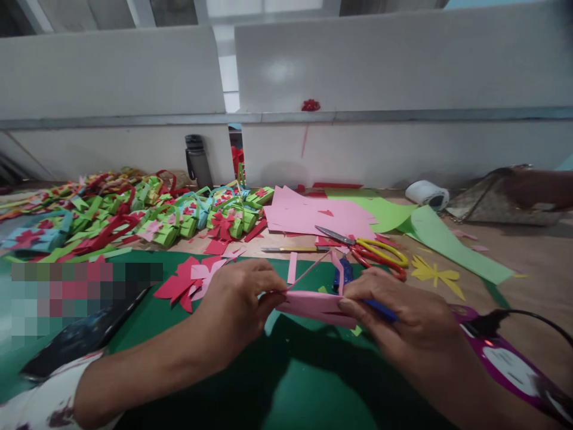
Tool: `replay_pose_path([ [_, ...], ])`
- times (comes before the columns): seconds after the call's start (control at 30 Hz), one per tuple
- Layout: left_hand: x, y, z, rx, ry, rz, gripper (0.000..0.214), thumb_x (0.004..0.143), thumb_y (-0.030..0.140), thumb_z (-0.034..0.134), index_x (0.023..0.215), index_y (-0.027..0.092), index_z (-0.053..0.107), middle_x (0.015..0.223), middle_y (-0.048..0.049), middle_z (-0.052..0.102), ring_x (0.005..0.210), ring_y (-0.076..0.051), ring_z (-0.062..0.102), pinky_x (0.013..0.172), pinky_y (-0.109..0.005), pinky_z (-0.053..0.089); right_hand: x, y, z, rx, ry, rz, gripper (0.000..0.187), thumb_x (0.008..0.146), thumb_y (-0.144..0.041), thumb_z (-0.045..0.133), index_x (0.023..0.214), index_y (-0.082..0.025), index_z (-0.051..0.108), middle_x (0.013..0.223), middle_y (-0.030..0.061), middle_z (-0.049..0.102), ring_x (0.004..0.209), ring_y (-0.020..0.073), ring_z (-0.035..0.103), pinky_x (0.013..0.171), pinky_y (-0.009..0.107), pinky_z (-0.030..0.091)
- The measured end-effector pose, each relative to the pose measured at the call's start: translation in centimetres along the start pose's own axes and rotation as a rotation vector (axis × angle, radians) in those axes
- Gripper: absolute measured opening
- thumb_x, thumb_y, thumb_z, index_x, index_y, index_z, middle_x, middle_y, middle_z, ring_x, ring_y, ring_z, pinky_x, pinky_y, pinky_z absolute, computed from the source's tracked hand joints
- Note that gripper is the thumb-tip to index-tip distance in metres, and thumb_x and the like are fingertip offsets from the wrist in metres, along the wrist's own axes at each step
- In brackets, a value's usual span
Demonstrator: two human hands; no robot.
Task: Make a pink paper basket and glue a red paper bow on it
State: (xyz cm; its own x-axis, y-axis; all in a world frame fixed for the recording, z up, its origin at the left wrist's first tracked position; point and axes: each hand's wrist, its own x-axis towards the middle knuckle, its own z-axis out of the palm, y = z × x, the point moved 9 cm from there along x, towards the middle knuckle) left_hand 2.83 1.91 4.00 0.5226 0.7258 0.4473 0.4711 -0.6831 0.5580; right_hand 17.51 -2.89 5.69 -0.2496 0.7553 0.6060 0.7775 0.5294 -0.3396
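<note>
Over the green mat, a pink paper piece was stretched between the two hands, with a narrow pink strip arching above it. The left hand had thumb and forefinger pinched tight on the piece's left end, where one end of the strip ran in; the right hand pinched the opposite end, the strip's other leg coming down beside its thumb. A firm but light pinch seemed best, since such thin paper would probably crease under a hard squeeze. The loop leaned, its peak nearer the right hand, so evening its two legs looked worth doing while both ends were under control. Keeping the piece level and untwisted likely helped as well. A blue tool showed partly behind the right hand; whether any fingers held it, I could not tell. Scissors and a yellow cutter lay beyond the hands, leaving the fingers unobstructed.
</note>
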Motion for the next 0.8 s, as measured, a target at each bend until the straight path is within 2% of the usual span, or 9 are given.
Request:
replay_pose_path([
  [0.13,-0.4,0.7,0.3,0.239,0.015,0.067,0.02,0.085,0.011,0.051,0.074,0.019,0.067,0.07,-0.0009,0.065,0.06,-0.011,0.058,0.057,-0.02,0.04,-0.1,-0.9,-0.4,-0.093,0.074,-0.11,0.015,0.085,-0.011,0.051,0.075,-0.022,0.055,0.063,-0.0045,0.063,0.054,0.0123,0.058,0.067,0.029,0.046],
  [0.23,-0.7,0.7,0.6,0.312,0.036,0.061,0.02,0.085,0.012,0.049,0.087,0.021,0.067,0.071,-0.0005,0.066,0.057,-0.011,0.057,0.054,-0.02,0.039,-0.3,-1.0,0.1,-0.102,0.029,-0.149,0.014,0.086,-0.011,0.049,0.089,-0.023,0.056,0.077,-0.0028,0.069,0.066,0.0153,0.064,0.083,0.036,0.043],
  [0.3,-0.8,0.5,0.8,0.292,0.026,0.056,0.02,0.086,0.015,0.049,0.091,0.022,0.067,0.073,-0.0011,0.067,0.058,-0.012,0.058,0.054,-0.02,0.039,-0.6,-1.1,0.8,-0.093,-0.055,-0.185,0.022,0.086,-0.009,0.047,0.097,-0.024,0.057,0.082,-0.0025,0.07,0.072,0.0159,0.066,0.089,0.039,0.04],
  [0.37,-0.7,0.4,1.2,0.227,-0.025,0.058,0.02,0.087,0.017,0.049,0.09,0.022,0.068,0.075,-0.0023,0.068,0.06,-0.013,0.059,0.056,-0.02,0.04,-0.9,-1.4,1.1,-0.082,-0.105,-0.214,0.027,0.085,-0.005,0.046,0.099,-0.025,0.058,0.079,-0.0031,0.07,0.07,0.015,0.065,0.083,0.036,0.043],
  [0.47,-0.5,0.1,1.8,0.126,-0.099,0.058,0.018,0.088,0.021,0.052,0.086,0.022,0.07,0.076,-0.0028,0.068,0.061,-0.013,0.059,0.057,-0.02,0.04,-0.9,-1.8,0.5,-0.091,-0.057,-0.225,0.025,0.085,-0.006,0.047,0.095,-0.024,0.06,0.071,-0.0037,0.068,0.063,0.014,0.063,0.065,0.03,0.043],
  [0.53,-0.3,-0.2,1.9,0.085,-0.121,0.038,0.014,0.085,0.023,0.058,0.082,0.021,0.071,0.075,-0.0021,0.067,0.061,-0.012,0.058,0.056,-0.02,0.039,-0.9,-2.0,0.3,-0.097,-0.033,-0.236,0.022,0.085,-0.008,0.049,0.092,-0.024,0.061,0.07,-0.0042,0.068,0.06,0.0135,0.062,0.063,0.03,0.043],
  [0.63,-0.1,-0.9,2.0,0.039,-0.125,0.002,0.011,0.082,0.025,0.063,0.078,0.021,0.072,0.071,-0.0004,0.063,0.06,-0.011,0.054,0.054,-0.02,0.035,-0.9,-1.7,0.4,-0.105,-0.039,-0.255,0.024,0.084,-0.006,0.05,0.095,-0.025,0.061,0.076,-0.0049,0.071,0.065,0.0135,0.065,0.08,0.033,0.042],
  [0.7,0.0,-1.1,2.0,0.032,-0.109,0.0,0.011,0.082,0.025,0.064,0.076,0.021,0.073,0.068,0.0007,0.059,0.059,-0.01,0.052,0.052,-0.02,0.032,-1.0,-1.2,1.0,-0.094,-0.091,-0.257,0.029,0.083,-0.005,0.049,0.1,-0.026,0.059,0.082,-0.0047,0.072,0.07,0.0141,0.066,0.093,0.039,0.036],
  [0.8,-0.3,-0.9,1.8,0.089,-0.053,0.043,0.014,0.083,0.024,0.063,0.072,0.021,0.071,0.065,0.0021,0.056,0.055,-0.008,0.048,0.05,-0.022,0.027,-0.9,-0.2,2.0,-0.045,-0.163,-0.205,0.024,0.086,-0.01,0.05,0.102,-0.025,0.059,0.084,-0.0018,0.071,0.071,0.0151,0.064,0.096,0.044,0.034],
])
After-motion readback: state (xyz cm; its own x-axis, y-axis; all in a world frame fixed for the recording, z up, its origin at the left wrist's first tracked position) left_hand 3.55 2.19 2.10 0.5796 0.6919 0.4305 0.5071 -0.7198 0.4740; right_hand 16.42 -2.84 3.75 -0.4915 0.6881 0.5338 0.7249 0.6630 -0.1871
